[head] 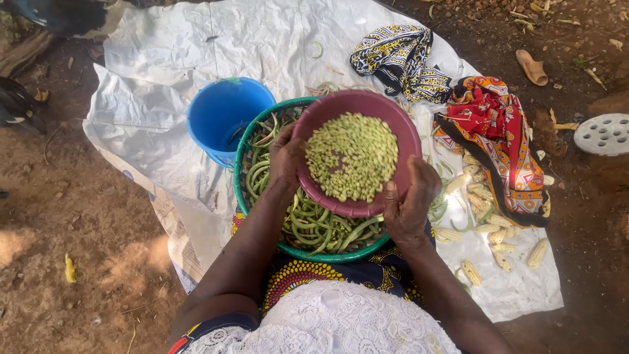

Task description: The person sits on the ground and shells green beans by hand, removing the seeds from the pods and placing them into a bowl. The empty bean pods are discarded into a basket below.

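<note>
Round maroon plastic bowl (409, 134), heaped with shelled pale green beans (352, 164), is held up between both hands directly above the green woven plastic basket (240, 172) of unshelled green bean pods (313, 226). Basket is the landmark.

Left hand (286, 157) is at the bowl's left rim, over the basket's left half. Its fingers (288, 139) curl over the rim edge, clamped on the bowl; thumb seems to be under or behind it, can't tell exactly.

Right hand (413, 196) is at the bowl's lower-right rim, over the basket's right edge. Its fingers are closed on the bowl wall from below, with the thumb (392, 196) lying on the rim, pointing in towards the beans.

The bowl lies between the two hands, touching both and gripped on opposite sides, so neither hand is nearer. It looks tipped slightly towards the person, with beans piled towards the near side and bare bowl showing at the far rim. Round bowl, no long axis; the hand-to-hand line runs upper-left to lower-right across the basket.

Around the basket: a blue plastic bucket (223, 115) touches it on the far-left side. A white plastic sheet (164, 59) lies under everything. Yellow maize cobs (485, 223) lie to the right. A red patterned cloth (491, 124) is right and far. A black-and-white patterned cloth (400, 59) lies far beyond.
</note>
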